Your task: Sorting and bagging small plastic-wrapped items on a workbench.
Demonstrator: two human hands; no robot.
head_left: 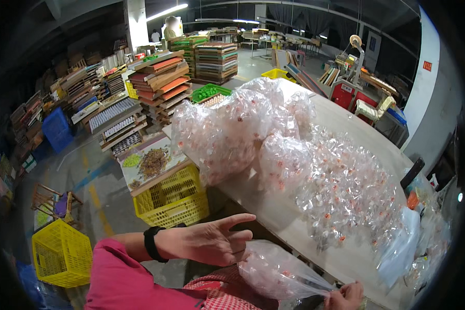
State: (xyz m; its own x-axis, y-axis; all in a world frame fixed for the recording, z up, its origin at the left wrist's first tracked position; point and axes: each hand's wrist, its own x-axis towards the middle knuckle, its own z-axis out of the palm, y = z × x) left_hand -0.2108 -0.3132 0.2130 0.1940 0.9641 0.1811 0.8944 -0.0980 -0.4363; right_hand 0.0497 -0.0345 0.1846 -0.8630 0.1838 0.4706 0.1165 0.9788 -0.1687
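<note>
My right hand (pixel 347 297) pinches the gathered edge of a clear plastic bag (pixel 274 271) at the lower right. The bag hangs at the table's near edge, in front of my body, with small clear-wrapped pieces with red-orange bits inside. My left hand (pixel 212 242) is beside the bag's left end, index finger stretched out and the other fingers loosely bent and apart. Whether its lower fingers touch the bag I cannot tell. A large heap of small clear-wrapped pieces (pixel 346 191) lies on the pale table (pixel 274 209). Several filled clear bags (pixel 227 134) are piled beyond it.
Yellow crates (pixel 173 199) stand left of the table, one (pixel 62 253) lower on the floor. A board with brown and green bits (pixel 152 163) rests on a crate. Stacked boards (pixel 160 82) rise behind. Empty-looking plastic bags (pixel 400 248) lie at the table's right end.
</note>
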